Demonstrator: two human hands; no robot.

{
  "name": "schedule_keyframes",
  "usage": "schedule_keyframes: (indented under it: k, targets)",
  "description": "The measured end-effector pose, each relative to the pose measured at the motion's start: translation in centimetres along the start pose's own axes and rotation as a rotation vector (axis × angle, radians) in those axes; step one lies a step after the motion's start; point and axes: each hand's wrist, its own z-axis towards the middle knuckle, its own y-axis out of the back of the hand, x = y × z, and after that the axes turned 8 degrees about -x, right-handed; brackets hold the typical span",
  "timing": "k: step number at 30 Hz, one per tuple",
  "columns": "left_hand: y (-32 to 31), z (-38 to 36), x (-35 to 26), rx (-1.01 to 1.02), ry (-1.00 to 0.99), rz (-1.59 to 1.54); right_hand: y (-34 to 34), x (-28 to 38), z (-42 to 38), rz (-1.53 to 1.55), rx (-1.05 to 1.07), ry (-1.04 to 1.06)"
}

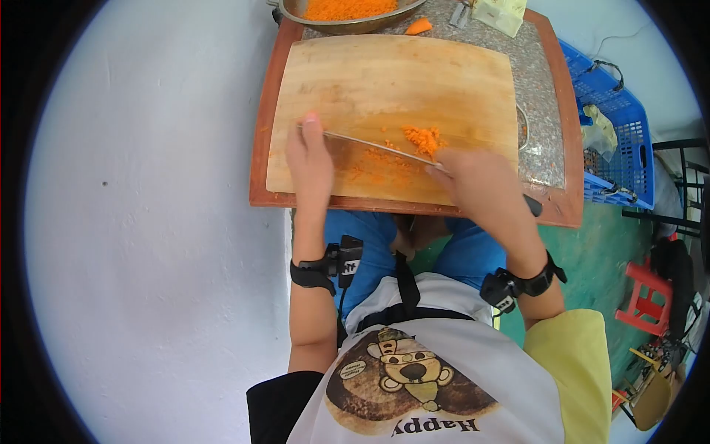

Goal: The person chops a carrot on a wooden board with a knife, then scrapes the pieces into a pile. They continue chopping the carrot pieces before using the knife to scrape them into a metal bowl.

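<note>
A knife (381, 146) lies across the lower half of the wooden cutting board (392, 74), its spine seen from above. My right hand (481, 181) is wrapped round its handle end at the right. At the blade's far left end, my left hand (310, 152) is closed on the tip with the thumb up. Beyond the blade sits a small heap of chopped carrot (423, 139). Finer orange bits are scattered on the near side of the blade, between my hands.
A metal bowl (347, 27) of chopped carrot stands behind the board, with a carrot piece (418, 27) beside it. A pale box (500, 15) is at the back right. Right of the table are a blue basket (617, 96) and a red stool (645, 299).
</note>
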Motion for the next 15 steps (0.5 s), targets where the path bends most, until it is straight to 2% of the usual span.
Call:
schedule_keyframes:
  k: [1,3,6,9,15]
  targets:
    - [0.5,0.4,-0.2,0.003,-0.006,0.001,-0.4,0.5,0.3,0.007,-0.002,0.018]
    - [1.0,1.0,-1.3,0.036,0.102,-0.039,-0.4,0.5,0.7,0.014,-0.015,0.032]
    - [0.2,0.6,-3.6,0.038,0.055,-0.056,1.1,-0.4,1.2,0.058,0.022,0.023]
    - [-1.7,0.2,-3.7,0.085,-0.007,-0.051,2.8,-2.0,0.8,0.006,0.042,0.003]
    - [-2.8,-0.5,-1.4,0.057,0.061,0.003,2.1,-2.7,0.9,-0.044,0.060,-0.016]
